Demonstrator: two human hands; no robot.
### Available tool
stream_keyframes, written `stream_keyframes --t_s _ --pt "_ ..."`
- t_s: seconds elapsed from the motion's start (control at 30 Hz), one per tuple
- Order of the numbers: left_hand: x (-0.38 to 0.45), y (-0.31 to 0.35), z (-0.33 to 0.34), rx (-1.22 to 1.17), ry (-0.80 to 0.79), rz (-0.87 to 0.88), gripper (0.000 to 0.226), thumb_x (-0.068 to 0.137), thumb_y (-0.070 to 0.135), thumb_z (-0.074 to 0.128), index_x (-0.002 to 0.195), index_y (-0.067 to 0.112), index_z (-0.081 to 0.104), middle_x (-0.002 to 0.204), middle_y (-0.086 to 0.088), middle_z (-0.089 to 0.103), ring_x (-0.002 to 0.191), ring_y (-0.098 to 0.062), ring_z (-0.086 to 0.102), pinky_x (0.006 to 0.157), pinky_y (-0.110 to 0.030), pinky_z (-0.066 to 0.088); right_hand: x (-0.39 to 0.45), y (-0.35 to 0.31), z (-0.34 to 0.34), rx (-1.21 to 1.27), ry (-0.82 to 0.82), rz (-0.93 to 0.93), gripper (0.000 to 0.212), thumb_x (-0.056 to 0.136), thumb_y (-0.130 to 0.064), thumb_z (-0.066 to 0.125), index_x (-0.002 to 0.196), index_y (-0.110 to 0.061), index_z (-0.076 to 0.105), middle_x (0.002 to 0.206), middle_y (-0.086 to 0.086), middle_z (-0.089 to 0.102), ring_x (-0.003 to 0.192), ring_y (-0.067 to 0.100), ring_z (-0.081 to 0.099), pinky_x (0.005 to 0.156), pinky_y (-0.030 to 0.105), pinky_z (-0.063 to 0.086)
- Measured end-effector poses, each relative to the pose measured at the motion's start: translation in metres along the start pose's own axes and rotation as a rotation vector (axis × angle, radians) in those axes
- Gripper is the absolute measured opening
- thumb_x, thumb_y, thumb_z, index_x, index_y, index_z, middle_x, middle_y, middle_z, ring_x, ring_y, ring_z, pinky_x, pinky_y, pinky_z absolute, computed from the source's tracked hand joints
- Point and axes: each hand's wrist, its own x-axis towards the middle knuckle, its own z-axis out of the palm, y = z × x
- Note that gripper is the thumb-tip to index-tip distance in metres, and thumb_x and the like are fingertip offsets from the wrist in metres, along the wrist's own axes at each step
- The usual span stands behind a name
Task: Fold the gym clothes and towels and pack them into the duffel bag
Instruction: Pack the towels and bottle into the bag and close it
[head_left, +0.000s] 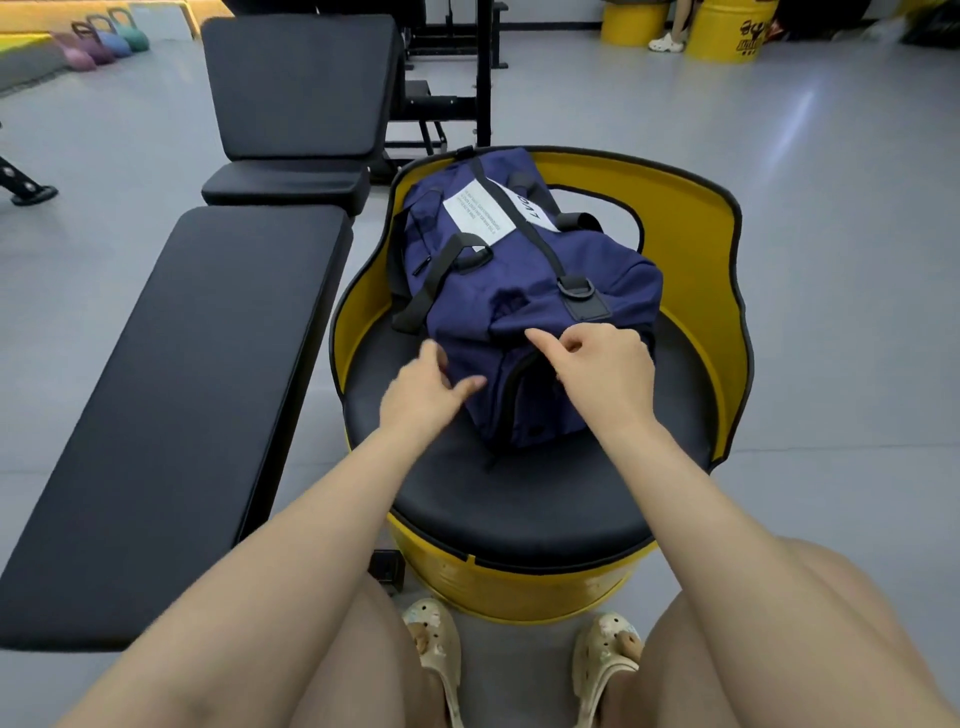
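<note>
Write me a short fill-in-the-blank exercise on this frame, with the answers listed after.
1. The duffel bag is ____ in colour.
2. It rests on the black cushion of a ____ barrel seat.
3. Both the left hand and the right hand are at the bag's ____ end.
4. To the person's left stands a black padded ____.

Answers: navy blue; yellow; near; bench

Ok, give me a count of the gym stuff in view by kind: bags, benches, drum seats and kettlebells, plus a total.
Bags: 1, the navy duffel
Benches: 1
Yellow drum seats: 3, near, far and
Kettlebells: 4, at
Total: 9
</note>
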Motion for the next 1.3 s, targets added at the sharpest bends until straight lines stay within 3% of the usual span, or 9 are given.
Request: stream_keyframes --t_s 0.1,0.17,0.27,0.37,0.47,0.6,0.77,1.13,1.3 --pt "0.018 0.009 -0.022 -0.16 0.185 0.183 0.064 0.081 0.022 0.074 0.134 0.019 0.038 0.129 -0.007 0.042 0.119 -0.029 0.047 0.094 -0.037 0.044 0.001 -0.001 -0.006 0.092 0.159 0.024 0.046 0.084 -0.059 0.059 0.078 -0.013 0.056 0.076 -0.002 0.059 0.076 0.019 0.055 0.057 0.032 0.041" --pt "0.033 0.021 -0.035 0.057 0.125 0.31 0.082 0.082 0.011 0.07 0.149 0.025 0.023 0.151 -0.012 0.021 0.137 -0.031 0.029 0.108 -0.038 0.035 0.004 0.001 -0.006 0.177 0.209 0.119 0.054 0.079 -0.06 0.064 0.103 -0.014 0.051 0.101 0.001 0.052 0.096 0.021 0.05 0.064 0.032 0.042" --pt "0.049 0.042 -0.044 0.55 -0.006 0.499 0.076 0.089 0.005 0.057 0.151 0.027 0.019 0.16 -0.011 0.002 0.144 -0.031 0.015 0.11 -0.042 0.032 0.006 -0.002 -0.006 0.194 0.097 0.274 0.084 0.08 -0.063 0.061 0.145 -0.023 0.026 0.143 0.008 0.03 0.131 0.028 0.03 0.088 0.043 0.044" --pt "0.053 0.054 -0.042 0.811 -0.108 0.544 0.06 0.094 0.002 0.042 0.149 0.019 0.025 0.155 -0.013 0.02 0.138 -0.03 0.03 0.099 -0.038 0.039 0.007 -0.012 -0.002 0.181 -0.117 0.268 0.098 0.08 -0.069 0.056 0.153 -0.032 0.002 0.161 0.008 -0.003 0.147 0.027 -0.006 0.108 0.05 0.031" --pt "0.04 0.057 -0.043 0.943 -0.098 0.584 0.037 0.096 0.006 0.038 0.132 0.008 0.043 0.129 -0.012 0.051 0.114 -0.028 0.053 0.085 -0.034 0.041 0.014 -0.012 -0.001 0.116 -0.238 0.215 0.107 0.077 -0.071 0.056 0.153 -0.03 -0.007 0.16 0.01 -0.011 0.146 0.027 -0.017 0.111 0.048 0.027" --pt "0.023 0.061 -0.046 0.987 -0.104 0.582 0.025 0.094 0.004 0.038 0.114 0.006 0.053 0.116 -0.012 0.061 0.104 -0.03 0.059 0.071 -0.03 0.033 0.022 -0.006 -0.006 0.13 -0.304 0.188 0.1 0.084 -0.063 0.055 0.154 -0.023 -0.004 0.16 0.015 -0.01 0.146 0.029 -0.018 0.117 0.043 0.011" --pt "-0.006 0.074 -0.043 0.932 -0.124 0.548 0.024 0.09 0.001 0.041 0.106 0.003 0.059 0.111 -0.015 0.064 0.099 -0.034 0.059 0.067 -0.033 0.033 0.025 0.0 -0.014 0.281 -0.289 0.256 0.086 0.091 -0.061 0.045 0.154 -0.018 0.004 0.161 0.009 -0.007 0.147 0.021 -0.016 0.117 0.042 0.007" --pt "-0.073 0.119 -0.013 0.843 -0.155 0.571 0.028 0.09 0.001 0.042 0.111 0.003 0.059 0.114 -0.014 0.063 0.104 -0.033 0.058 0.07 -0.032 0.034 0.04 0.016 -0.048 0.288 -0.3 0.22 0.085 0.085 -0.037 0.069 0.15 -0.006 0.023 0.155 0.014 0.025 0.143 0.03 0.021 0.113 0.039 0.024" --pt "-0.087 0.151 0.009 0.74 -0.134 0.513 0.028 0.091 0.001 0.042 0.113 0.003 0.058 0.117 -0.015 0.061 0.107 -0.032 0.057 0.08 -0.034 0.042 0.058 0.029 -0.066 0.181 -0.375 0.214 0.082 0.083 -0.022 0.072 0.149 -0.006 0.027 0.152 0.015 0.033 0.138 0.03 0.033 0.108 0.036 0.032"
